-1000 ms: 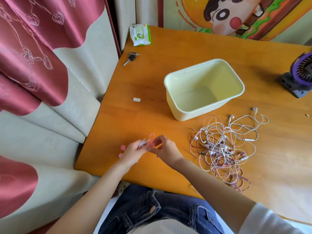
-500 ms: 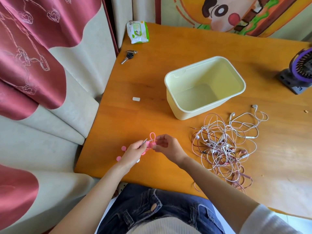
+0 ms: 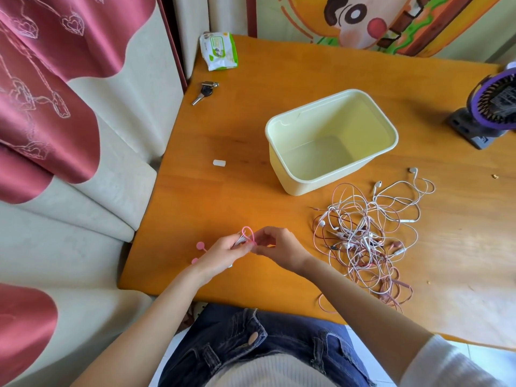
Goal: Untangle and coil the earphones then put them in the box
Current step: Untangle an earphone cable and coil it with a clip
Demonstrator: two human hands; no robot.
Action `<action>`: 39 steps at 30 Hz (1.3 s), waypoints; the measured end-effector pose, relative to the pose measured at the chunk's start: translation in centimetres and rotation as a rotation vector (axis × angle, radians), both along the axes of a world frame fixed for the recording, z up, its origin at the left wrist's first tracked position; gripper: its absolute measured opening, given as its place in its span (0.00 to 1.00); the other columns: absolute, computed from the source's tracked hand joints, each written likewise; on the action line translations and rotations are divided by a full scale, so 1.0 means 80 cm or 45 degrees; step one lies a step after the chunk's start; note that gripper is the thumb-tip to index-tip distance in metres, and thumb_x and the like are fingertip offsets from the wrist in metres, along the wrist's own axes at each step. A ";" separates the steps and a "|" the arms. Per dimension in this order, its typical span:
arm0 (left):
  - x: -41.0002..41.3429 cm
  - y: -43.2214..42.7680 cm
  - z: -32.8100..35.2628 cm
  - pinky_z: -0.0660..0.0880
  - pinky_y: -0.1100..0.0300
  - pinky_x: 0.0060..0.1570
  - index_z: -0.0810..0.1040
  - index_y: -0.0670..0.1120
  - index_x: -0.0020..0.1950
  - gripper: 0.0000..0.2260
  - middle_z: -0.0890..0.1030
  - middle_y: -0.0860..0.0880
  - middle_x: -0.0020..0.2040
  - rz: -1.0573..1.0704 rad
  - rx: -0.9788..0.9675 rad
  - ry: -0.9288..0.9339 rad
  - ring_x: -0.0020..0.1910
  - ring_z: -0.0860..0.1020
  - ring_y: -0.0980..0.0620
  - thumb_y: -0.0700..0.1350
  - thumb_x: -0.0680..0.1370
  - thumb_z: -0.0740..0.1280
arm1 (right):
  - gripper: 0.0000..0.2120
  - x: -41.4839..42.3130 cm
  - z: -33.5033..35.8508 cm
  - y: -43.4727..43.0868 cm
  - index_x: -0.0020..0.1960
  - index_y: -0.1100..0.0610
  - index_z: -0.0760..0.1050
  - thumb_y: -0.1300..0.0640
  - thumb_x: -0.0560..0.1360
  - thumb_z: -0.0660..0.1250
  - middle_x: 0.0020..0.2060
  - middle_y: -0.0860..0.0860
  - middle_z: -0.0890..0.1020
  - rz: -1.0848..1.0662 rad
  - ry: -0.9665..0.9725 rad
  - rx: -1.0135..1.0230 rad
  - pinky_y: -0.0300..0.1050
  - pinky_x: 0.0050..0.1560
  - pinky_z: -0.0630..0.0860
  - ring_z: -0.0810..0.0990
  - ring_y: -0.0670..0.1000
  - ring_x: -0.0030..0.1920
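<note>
My left hand grips a small coiled bundle of white earphone cable near the table's front left. A pink cable tie loops around that bundle, and my right hand pinches the tie's end. A tangled heap of white and pink earphones lies to the right of my hands. The pale yellow box stands open and empty behind the heap.
Two more pink ties lie by my left wrist. A small white cap, keys and a wipes pack lie along the table's left side. A purple fan stands at the far right. Sofa cushions border the table's left edge.
The pink tie has come up into a loop over the coiled bundle between my hands. My hands have stayed in about the same place; the camera has shifted slightly.
</note>
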State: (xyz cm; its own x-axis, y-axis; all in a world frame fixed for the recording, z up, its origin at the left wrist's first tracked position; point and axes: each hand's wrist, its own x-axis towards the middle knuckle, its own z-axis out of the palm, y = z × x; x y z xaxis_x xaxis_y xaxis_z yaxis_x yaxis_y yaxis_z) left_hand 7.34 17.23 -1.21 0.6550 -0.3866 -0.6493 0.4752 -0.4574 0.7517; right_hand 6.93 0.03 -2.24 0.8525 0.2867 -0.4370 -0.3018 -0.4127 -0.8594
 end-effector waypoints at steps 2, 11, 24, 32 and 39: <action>0.000 0.002 -0.003 0.69 0.64 0.56 0.76 0.53 0.59 0.10 0.78 0.57 0.57 -0.030 0.019 0.001 0.59 0.73 0.60 0.50 0.81 0.59 | 0.06 0.000 0.001 -0.005 0.49 0.59 0.78 0.62 0.72 0.71 0.41 0.49 0.81 -0.029 0.083 0.051 0.41 0.49 0.77 0.79 0.45 0.41; -0.001 -0.002 -0.015 0.74 0.61 0.54 0.75 0.45 0.60 0.14 0.79 0.50 0.55 -0.066 0.304 -0.292 0.57 0.77 0.53 0.49 0.77 0.67 | 0.07 -0.004 0.001 -0.038 0.50 0.59 0.77 0.62 0.72 0.70 0.42 0.55 0.81 -0.388 0.169 0.023 0.47 0.50 0.78 0.80 0.51 0.42; 0.007 -0.007 0.038 0.70 0.74 0.33 0.72 0.46 0.66 0.14 0.75 0.53 0.46 0.612 0.107 -0.505 0.37 0.73 0.61 0.43 0.80 0.62 | 0.09 -0.012 0.011 -0.042 0.52 0.60 0.77 0.62 0.73 0.70 0.41 0.50 0.80 -0.460 0.045 -0.009 0.42 0.46 0.78 0.79 0.50 0.40; -0.006 -0.036 0.075 0.63 0.59 0.24 0.73 0.45 0.67 0.17 0.68 0.46 0.28 0.868 -0.278 -0.447 0.25 0.65 0.50 0.47 0.83 0.53 | 0.06 -0.022 0.029 -0.030 0.52 0.59 0.74 0.59 0.78 0.63 0.43 0.51 0.80 -0.350 -0.110 0.075 0.38 0.42 0.79 0.80 0.47 0.41; -0.005 -0.059 0.087 0.58 0.66 0.28 0.76 0.47 0.58 0.13 0.59 0.54 0.27 1.053 -0.688 -0.261 0.25 0.57 0.58 0.46 0.83 0.53 | 0.09 -0.016 0.060 0.016 0.53 0.60 0.72 0.62 0.81 0.53 0.34 0.49 0.76 -0.281 0.243 0.407 0.36 0.31 0.73 0.75 0.42 0.27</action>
